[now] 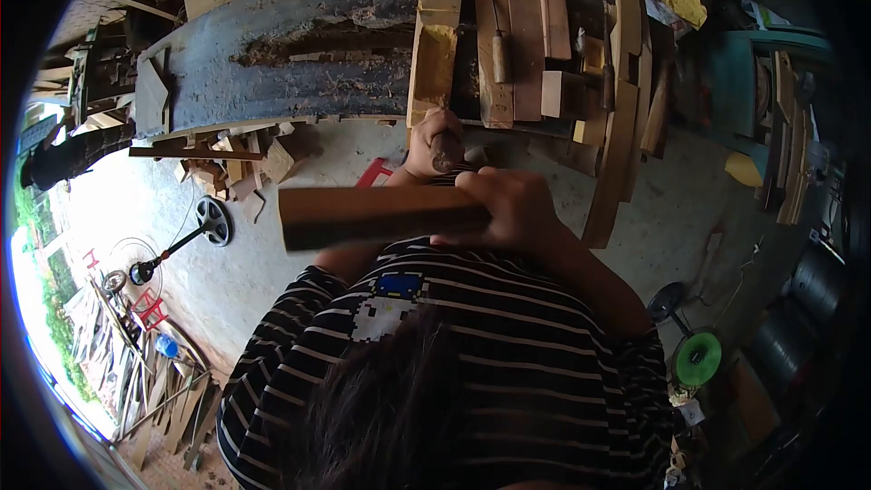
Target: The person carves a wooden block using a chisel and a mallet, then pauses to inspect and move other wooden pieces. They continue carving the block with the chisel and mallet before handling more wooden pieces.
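My left hand (430, 143) is wrapped around a chisel, whose round, worn wooden handle end (446, 152) points up at me. Its blade is hidden below the fist. Just past this hand, a pale yellow timber (434, 63) with a cut-out recess lies on the workbench, its near end by my knuckles. My right hand (510, 207) grips one end of a thick wooden block (376, 215). The block reaches leftward across my front, apart from the handle end and slightly blurred.
A dark, rough slab bench top (299, 63) carries boards, a wooden-handled tool (499, 54) and small blocks (561, 93). Long planks (617, 141) jut over its right edge. Offcuts (231, 163) lie on the floor beneath. A red stool (374, 172) shows beside my left arm.
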`<state>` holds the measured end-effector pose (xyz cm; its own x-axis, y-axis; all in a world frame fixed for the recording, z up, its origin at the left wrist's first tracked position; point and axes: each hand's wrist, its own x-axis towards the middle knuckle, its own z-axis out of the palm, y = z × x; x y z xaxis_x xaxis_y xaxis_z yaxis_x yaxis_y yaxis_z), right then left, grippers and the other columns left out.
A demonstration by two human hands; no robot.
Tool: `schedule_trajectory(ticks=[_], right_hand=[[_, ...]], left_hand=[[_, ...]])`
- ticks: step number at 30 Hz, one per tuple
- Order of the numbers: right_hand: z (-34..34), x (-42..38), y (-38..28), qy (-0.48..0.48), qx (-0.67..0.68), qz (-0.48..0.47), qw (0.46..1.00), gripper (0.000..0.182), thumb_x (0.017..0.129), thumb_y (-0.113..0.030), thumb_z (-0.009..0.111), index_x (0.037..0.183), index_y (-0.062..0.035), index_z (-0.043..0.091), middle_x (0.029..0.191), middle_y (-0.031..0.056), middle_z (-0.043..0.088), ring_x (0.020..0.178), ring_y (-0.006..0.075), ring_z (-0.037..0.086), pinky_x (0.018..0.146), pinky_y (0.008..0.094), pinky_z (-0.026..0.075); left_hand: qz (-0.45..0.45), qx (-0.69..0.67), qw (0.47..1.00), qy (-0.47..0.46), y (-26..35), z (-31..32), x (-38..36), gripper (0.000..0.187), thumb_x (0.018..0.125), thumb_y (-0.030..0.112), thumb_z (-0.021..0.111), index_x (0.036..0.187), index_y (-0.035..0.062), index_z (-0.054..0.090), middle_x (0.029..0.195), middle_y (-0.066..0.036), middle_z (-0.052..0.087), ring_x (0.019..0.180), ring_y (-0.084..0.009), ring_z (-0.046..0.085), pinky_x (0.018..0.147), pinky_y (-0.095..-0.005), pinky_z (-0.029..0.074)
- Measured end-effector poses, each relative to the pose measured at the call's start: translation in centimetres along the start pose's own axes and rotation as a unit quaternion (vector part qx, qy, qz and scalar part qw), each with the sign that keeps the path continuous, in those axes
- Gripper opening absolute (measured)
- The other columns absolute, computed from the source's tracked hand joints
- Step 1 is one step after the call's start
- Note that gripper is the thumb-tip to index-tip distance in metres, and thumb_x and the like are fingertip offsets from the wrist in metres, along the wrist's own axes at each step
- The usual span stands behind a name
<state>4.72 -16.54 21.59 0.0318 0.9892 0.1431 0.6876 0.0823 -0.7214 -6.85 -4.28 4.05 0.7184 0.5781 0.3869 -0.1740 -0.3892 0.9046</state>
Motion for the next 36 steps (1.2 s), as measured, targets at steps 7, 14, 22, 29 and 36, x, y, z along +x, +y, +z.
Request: schedule_trajectory(ticks=[7,14,22,29,36], right_hand=[[2.4,-1.1,2.5,-0.043,-0.069,0.134,0.988,0.052,0.064,-0.052,0.075,0.087,-0.0084,0.059,0.067,0.009,0.062,0.058,0.0257,0.063,0.052,0.0352,0.05],[2.1,-1.2,2.0,-0.019,0.005,0.049,0.999,0.052,0.065,-0.054,0.072,0.088,-0.0091,0.06,0.069,0.01,0.062,0.058,0.0277,0.063,0.05,0.0388,0.049],[1.8,-1.2,0.6,-0.026,-0.029,0.084,0.996,0.054,0.062,-0.053,0.075,0.088,-0.0072,0.06,0.071,0.0097,0.062,0.06,0.0259,0.063,0.054,0.0362,0.05],[3.3,-3.1,3.4,-0.1,0.032,0.221,0.97,0.05,0.065,-0.053,0.073,0.087,-0.0099,0.059,0.074,0.0097,0.063,0.065,0.0263,0.064,0.057,0.0372,0.051],[3.2,-3.3,2.4,-0.037,0.005,0.175,0.984,0.05,0.064,-0.052,0.075,0.085,-0.0095,0.059,0.072,0.0089,0.062,0.065,0.0259,0.064,0.057,0.0353,0.05]], left_hand=[[-0.036,0.016,0.999,0.002,-0.9,-0.1,-1.2,0.018,0.076,0.022,0.057,0.07,0.005,0.054,0.071,-0.008,0.054,0.07,-0.0243,0.052,0.066,-0.0331,0.04],[0.016,0.009,1.0,-0.002,-0.7,0.1,-1.1,0.016,0.077,0.018,0.051,0.071,0.0031,0.054,0.071,-0.01,0.053,0.07,-0.027,0.051,0.068,-0.034,0.039],[0.052,0.029,0.998,-0.019,-0.7,0.1,-1.9,0.005,0.067,0.008,0.055,0.072,0.0055,0.055,0.074,-0.009,0.054,0.073,-0.0267,0.053,0.071,-0.0352,0.039],[0.131,0.067,0.989,-0.02,-2.3,0.5,-3.2,0.01,0.068,0.014,0.062,0.072,0.0078,0.056,0.077,-0.006,0.055,0.077,-0.0253,0.054,0.072,-0.0368,0.039],[0.126,0.077,0.986,-0.077,-1.3,0.3,-2.7,0.014,0.07,0.019,0.061,0.078,0.0074,0.058,0.081,-0.007,0.056,0.08,-0.026,0.054,0.077,-0.0376,0.038]])
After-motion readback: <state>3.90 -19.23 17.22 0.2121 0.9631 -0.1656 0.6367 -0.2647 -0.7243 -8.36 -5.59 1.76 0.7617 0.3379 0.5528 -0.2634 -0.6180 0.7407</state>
